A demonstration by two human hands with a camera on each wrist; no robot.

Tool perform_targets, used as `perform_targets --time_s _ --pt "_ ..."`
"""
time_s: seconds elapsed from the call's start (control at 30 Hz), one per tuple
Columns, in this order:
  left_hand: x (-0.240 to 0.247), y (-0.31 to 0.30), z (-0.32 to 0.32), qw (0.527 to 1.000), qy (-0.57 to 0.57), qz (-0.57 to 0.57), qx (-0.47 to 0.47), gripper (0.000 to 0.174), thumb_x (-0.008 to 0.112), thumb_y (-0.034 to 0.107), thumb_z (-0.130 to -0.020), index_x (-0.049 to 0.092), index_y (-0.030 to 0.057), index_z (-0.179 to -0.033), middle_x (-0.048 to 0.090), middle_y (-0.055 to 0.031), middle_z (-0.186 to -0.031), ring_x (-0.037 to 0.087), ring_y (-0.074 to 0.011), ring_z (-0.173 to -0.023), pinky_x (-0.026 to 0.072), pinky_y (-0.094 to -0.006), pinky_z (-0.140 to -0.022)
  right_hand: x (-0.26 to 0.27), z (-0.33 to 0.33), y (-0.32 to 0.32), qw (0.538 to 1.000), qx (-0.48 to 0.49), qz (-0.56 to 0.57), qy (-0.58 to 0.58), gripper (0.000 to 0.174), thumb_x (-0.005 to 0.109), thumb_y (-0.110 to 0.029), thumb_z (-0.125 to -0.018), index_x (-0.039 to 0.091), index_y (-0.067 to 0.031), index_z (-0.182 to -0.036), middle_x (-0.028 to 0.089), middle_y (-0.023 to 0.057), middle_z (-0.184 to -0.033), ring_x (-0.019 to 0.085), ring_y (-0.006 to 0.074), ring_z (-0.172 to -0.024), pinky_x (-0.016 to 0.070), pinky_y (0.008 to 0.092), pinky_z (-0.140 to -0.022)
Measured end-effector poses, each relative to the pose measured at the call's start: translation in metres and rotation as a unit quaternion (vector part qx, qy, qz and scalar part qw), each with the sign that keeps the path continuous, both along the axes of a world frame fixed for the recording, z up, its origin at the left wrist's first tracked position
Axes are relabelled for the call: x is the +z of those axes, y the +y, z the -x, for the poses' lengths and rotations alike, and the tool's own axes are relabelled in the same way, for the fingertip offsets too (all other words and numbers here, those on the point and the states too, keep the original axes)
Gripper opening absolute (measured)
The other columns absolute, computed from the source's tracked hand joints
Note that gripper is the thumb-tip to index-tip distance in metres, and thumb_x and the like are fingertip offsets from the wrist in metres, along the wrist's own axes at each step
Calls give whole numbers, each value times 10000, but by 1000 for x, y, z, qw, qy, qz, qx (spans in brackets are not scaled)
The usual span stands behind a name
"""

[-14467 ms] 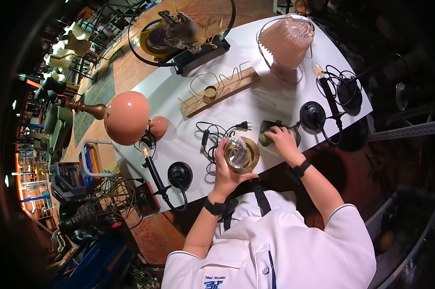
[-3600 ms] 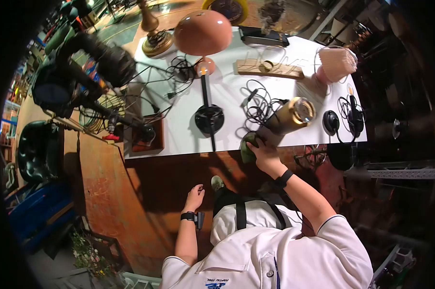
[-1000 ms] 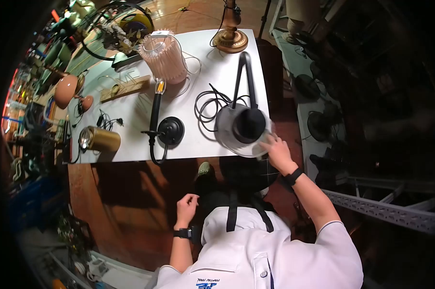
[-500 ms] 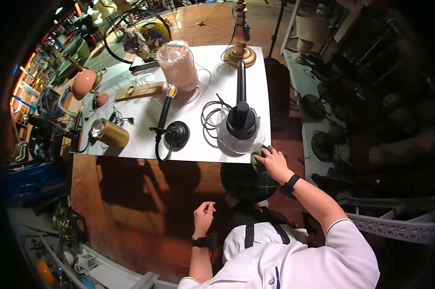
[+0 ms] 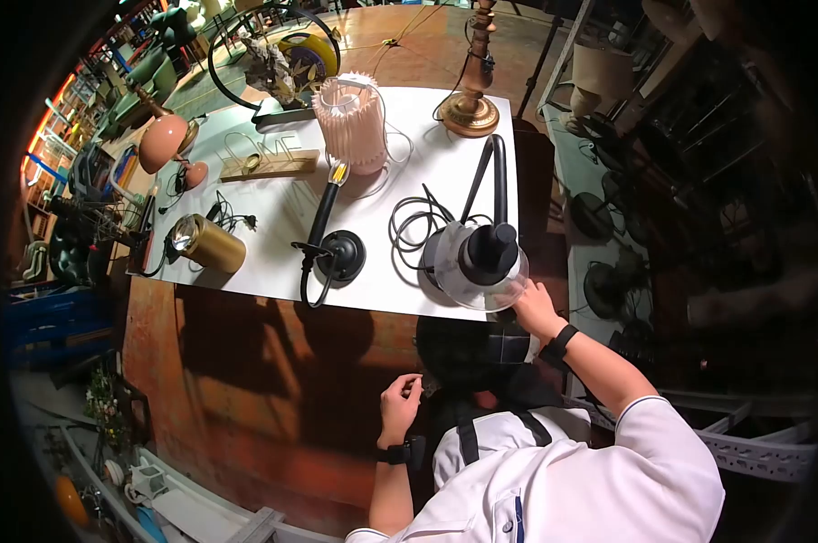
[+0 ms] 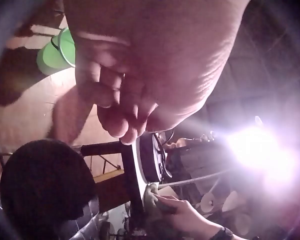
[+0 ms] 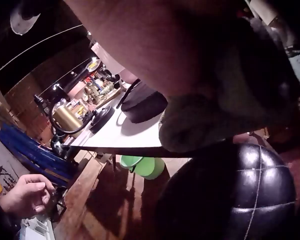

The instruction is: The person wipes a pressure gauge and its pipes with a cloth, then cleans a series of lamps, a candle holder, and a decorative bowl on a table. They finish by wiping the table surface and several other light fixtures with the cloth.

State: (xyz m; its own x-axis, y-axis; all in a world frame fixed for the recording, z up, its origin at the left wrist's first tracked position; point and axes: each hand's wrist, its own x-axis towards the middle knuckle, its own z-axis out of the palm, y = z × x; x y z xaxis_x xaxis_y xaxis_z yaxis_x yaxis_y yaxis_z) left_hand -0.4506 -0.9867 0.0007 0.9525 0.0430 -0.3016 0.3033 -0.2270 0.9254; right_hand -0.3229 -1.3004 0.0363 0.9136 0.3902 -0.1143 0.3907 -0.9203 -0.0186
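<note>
A lamp with a clear glass shade (image 5: 478, 264) and a black curved arm lies at the front right corner of the white table (image 5: 264, 262). My right hand (image 5: 534, 303) reaches up to the shade's near rim. It grips a green cloth (image 7: 210, 120) against the glass; the left wrist view shows that cloth (image 6: 150, 196) in the fingers (image 6: 182, 215). My left hand (image 5: 400, 403) hangs in front of my body below the table edge. Its fingers (image 6: 115, 112) are loosely curled and hold nothing.
On the table are a black wall lamp with a candle bulb (image 5: 332, 231), a brass cylinder lamp (image 5: 205, 244), a pink pleated shade (image 5: 350, 113), a brass lamp base (image 5: 470, 113) and a wooden HOME sign (image 5: 269, 163). A black round stool (image 5: 468, 344) stands under the table edge.
My right hand moved with the cloth from the table edge up onto the glass shade's rim. The lamp has shifted toward the corner. My left hand stays curled by my body.
</note>
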Motion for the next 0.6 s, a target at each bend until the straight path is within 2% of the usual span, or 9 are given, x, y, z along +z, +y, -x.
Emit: perform_targets --time_s 0.03,0.17,0.27,0.33,0.37,0.43,0.47,0.5,0.6 --pt "2 -4 -2 1000 10 7 5 156 602 116 -904 653 5 -1001 646 -37 -733 543 -50 -567 444 -207 -517 -4 -8 -7 1000 5 -14 -17 444 585 -78 -770 660 -281 -1157 553 36 -1245 524 274 -1086 436 384 -821" --pt "8 -32 -17 999 13 -11 35 156 600 121 -907 654 6 -999 642 -35 -725 542 -51 -567 443 -208 -519 -2 -57 -34 999 19 -12 -41 478 595 -59 -742 662 -288 -1155 555 24 -1236 533 252 -1027 426 372 -800" --pt "9 -57 -30 996 35 -10 81 161 624 136 -886 655 17 -991 664 -56 -762 592 -84 -584 482 -243 -552 -9 -114 -64 997 47 -35 -59 442 548 -74 -767 673 -279 -1138 559 15 -1222 543 245 -988 427 367 -787" --pt "-14 -75 -24 990 -64 -66 111 174 602 132 -911 643 -25 -973 639 -33 -735 550 -55 -573 431 -204 -515 -13 -162 -83 994 67 -41 -70 436 552 -75 -767 673 -271 -1138 555 19 -1239 546 242 -979 432 372 -787" --pt "-40 -88 -13 977 -76 -145 133 182 586 131 -922 623 -34 -991 628 -37 -761 540 -53 -582 405 -194 -493 -16 -186 -93 993 78 -42 -81 452 559 -56 -755 669 -261 -1143 553 27 -1248 546 246 -981 433 380 -793" --pt "3 -134 -36 953 40 50 296 186 567 119 -933 602 -20 -1051 612 -39 -792 527 -48 -594 373 -178 -474 -18 -232 -110 988 108 -63 -96 468 555 -32 -750 665 -253 -1148 553 35 -1248 547 256 -984 434 383 -796" --pt "8 -144 -40 955 55 50 287 197 557 101 -935 588 -2 -1100 601 -41 -824 525 -47 -601 362 -163 -474 -16 -254 -118 987 110 -70 -96 470 546 -24 -754 664 -249 -1150 552 38 -1250 547 261 -988 435 384 -798" --pt "13 -160 -46 945 41 60 319 205 570 83 -925 582 -3 -1111 601 -37 -855 529 -46 -619 361 -161 -471 -16 -274 -126 986 113 -75 -94 473 537 -16 -758 663 -245 -1152 551 41 -1253 547 266 -991 435 385 -800" --pt "30 -194 -71 939 10 22 344 275 614 88 -902 551 7 -1158 581 -16 -929 538 -59 -673 418 -182 -553 -21 -334 -142 986 100 -94 -90 474 500 -1 -782 664 -242 -1156 568 44 -1233 547 283 -995 429 398 -824"
